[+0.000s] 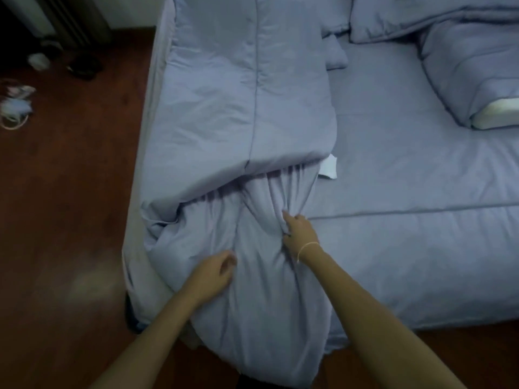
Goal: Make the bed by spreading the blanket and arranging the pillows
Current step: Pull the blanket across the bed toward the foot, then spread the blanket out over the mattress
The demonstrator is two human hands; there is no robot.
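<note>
At bed foot, left side: blanket folded lengthwise along left edge, near end bunched and hanging over foot edge. Right hand pinching blanket fold, fabric gathered in fingers. Left hand resting on blanket, fingers loosely curled, gripping nothing. Pillows at far right corner. White tag beside blanket, print unreadable.

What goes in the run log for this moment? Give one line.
stage: spreading | right hand: grips bunched blanket | left hand: curled on blanket, grip unclear | blanket: folded on bed's left side | pillow: top right
</note>
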